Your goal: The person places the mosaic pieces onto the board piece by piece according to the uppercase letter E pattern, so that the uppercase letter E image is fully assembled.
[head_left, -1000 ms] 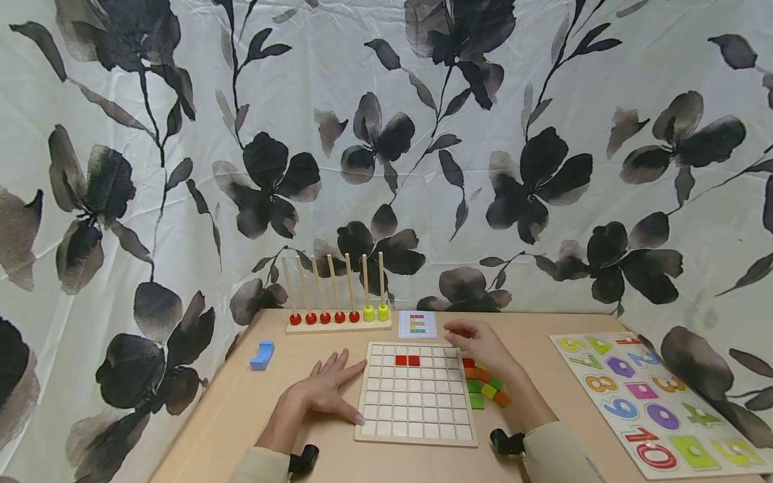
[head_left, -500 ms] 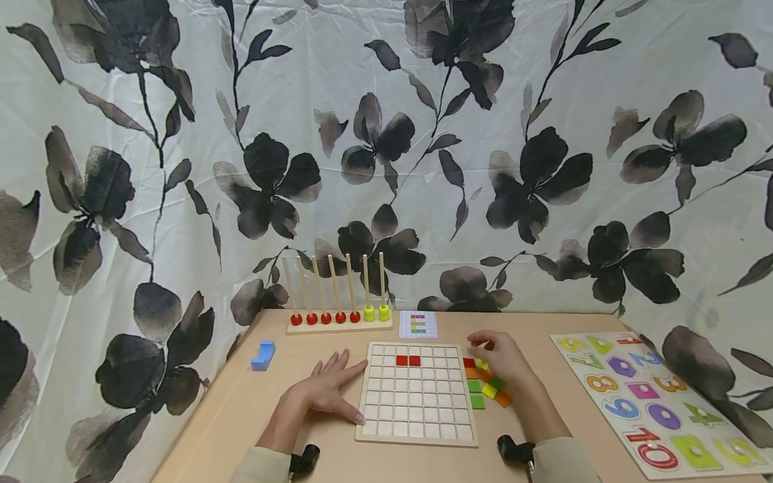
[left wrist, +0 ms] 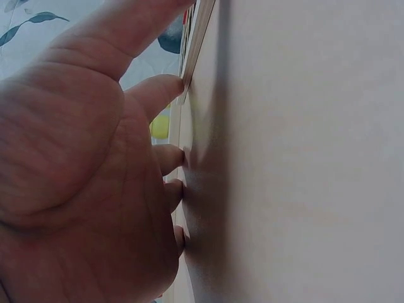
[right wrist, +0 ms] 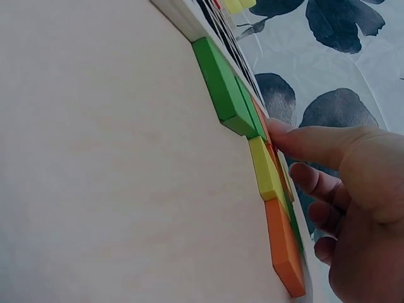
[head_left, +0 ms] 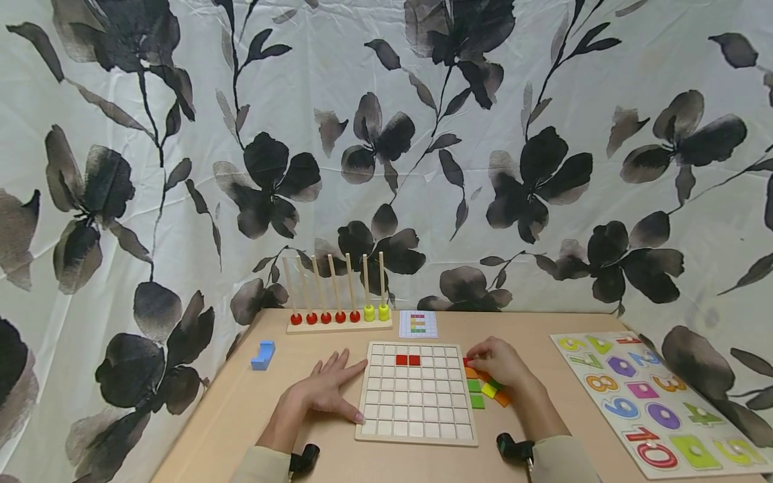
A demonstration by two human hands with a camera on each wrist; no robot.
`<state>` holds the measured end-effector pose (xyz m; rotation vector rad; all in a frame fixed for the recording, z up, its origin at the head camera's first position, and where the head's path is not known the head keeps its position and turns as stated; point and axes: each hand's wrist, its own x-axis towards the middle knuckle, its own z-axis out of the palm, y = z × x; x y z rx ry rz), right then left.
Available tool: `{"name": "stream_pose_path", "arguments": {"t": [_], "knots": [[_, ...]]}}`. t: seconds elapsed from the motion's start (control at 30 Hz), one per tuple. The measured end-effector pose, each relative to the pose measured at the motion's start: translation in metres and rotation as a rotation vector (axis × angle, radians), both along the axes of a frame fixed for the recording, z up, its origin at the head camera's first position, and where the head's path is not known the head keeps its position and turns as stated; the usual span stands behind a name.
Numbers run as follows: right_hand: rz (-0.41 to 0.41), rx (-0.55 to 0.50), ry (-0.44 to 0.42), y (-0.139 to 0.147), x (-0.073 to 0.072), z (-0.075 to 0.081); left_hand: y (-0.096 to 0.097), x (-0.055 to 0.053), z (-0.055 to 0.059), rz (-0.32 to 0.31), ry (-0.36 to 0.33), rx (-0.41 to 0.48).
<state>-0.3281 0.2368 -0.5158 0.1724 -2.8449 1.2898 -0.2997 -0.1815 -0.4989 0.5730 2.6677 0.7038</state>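
Observation:
A wooden grid board (head_left: 415, 410) lies mid-table, with two red tiles (head_left: 407, 361) side by side in its upper rows. My left hand (head_left: 323, 391) lies spread at the board's left side, thumb on its lower left edge and index fingertip at its upper left edge. In the left wrist view the palm (left wrist: 69, 151) stands over the table. Beyond the board's right edge, my right hand (head_left: 500, 361) pinches a red tile (head_left: 466, 361) at the top of a loose pile. Green tiles (right wrist: 221, 88), a yellow tile (right wrist: 265, 167) and an orange tile (right wrist: 285, 249) lie below its fingers.
A pattern card (head_left: 418, 324) lies behind the board. Left of it stands a peg rack (head_left: 338, 327) with red and yellow beads. A blue block (head_left: 262, 355) is at far left, and a number puzzle board (head_left: 655, 402) at right. A floral cloth (head_left: 459, 168) hangs behind the table.
My right hand has moved right from above the board's upper right corner, then down to the red tile at the pile's top. The left hand stays in place.

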Motion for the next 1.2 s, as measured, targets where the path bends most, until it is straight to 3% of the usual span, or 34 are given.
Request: {"name": "stream_pose_path", "arguments": {"t": [0.4,0.67,0.93,1.2], "knots": [[-0.016,0.070,0.009,-0.0008,-0.0040,-0.0033,-0.0004,0.0002,0.0024,0.000,-0.004,-0.011],[-0.027,-0.009,-0.026,-0.0040,-0.0051,-0.0059,-0.0009,0.0003,0.0018,0.004,-0.011,-0.003],[-0.014,-0.005,0.014,-0.0050,-0.0029,-0.0020,-0.0008,-0.0003,0.0007,-0.001,0.002,-0.012],[0.037,0.066,0.047,-0.0018,-0.0032,0.0009,-0.0005,-0.0012,-0.0004,-0.002,0.001,-0.016]]}}
